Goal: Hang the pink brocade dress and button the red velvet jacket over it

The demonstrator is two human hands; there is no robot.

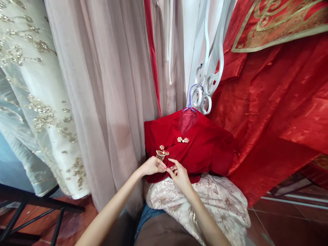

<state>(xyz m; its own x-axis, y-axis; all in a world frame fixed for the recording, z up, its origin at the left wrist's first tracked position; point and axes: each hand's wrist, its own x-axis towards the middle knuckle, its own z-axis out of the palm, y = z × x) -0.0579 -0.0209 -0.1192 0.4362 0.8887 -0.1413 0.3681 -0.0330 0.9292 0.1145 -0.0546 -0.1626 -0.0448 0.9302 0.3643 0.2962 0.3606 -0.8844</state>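
Note:
A short red velvet jacket [202, 147] hangs low on a purple hanger [190, 99] over a pale pink brocade skirt [205, 201]. Two gold flower clasps show on its front: one near the collar [182, 139] and one with a gold fringe lower left [162, 153]. My left hand [152, 166] and my right hand [179, 174] meet at the jacket's lower front edge, fingertips pinching a small clasp between them, just under the fringed one.
Pale pink gauze dresses [107, 89] and a white sequined gown [33, 102] hang to the left. Red satin robes with gold embroidery [276, 95] hang to the right. A white scrolled metal rack [207, 78] stands behind. A black metal frame [33, 208] lies low left over red floor tiles.

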